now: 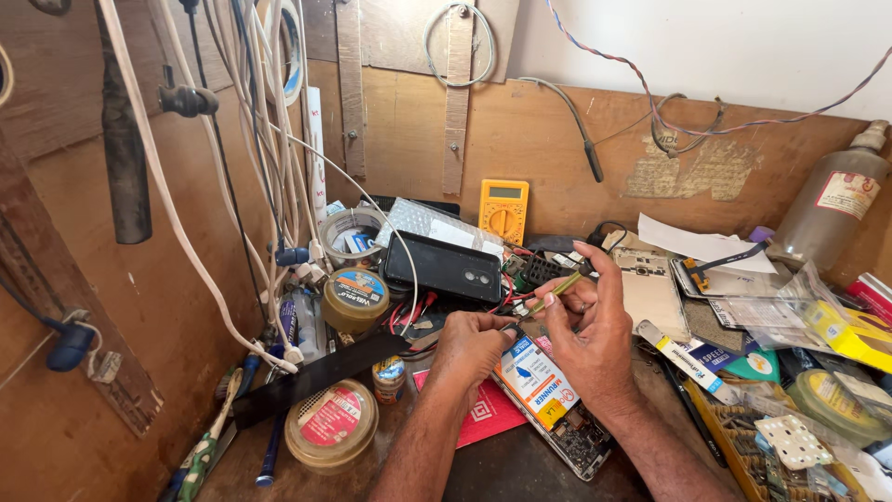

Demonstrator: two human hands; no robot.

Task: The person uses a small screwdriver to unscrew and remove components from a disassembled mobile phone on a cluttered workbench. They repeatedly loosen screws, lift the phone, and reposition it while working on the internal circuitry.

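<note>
Left hand: your fingers are curled in tight, tips pinched on a small dark part at the top edge of the opened phone; what the part is, too small to tell.
Right hand: thumb and forefinger closed on a thin green-handled tool, held like a pen, tip angled down toward your left fingertips.
Opened phone: lies flat on the bench under both hands, back off, circuit board bare at its near end, battery with white, blue and orange label in the middle.
Red card: flat under the phone's left side.
Black phone: lies behind your hands, near the wall.
Yellow multimeter: leans on the back board, well apart from your hands.
Round tins: one amber-lidded left of the black phone, one larger near the bench edge.
Bench: dark, crowded with parts.
</note>
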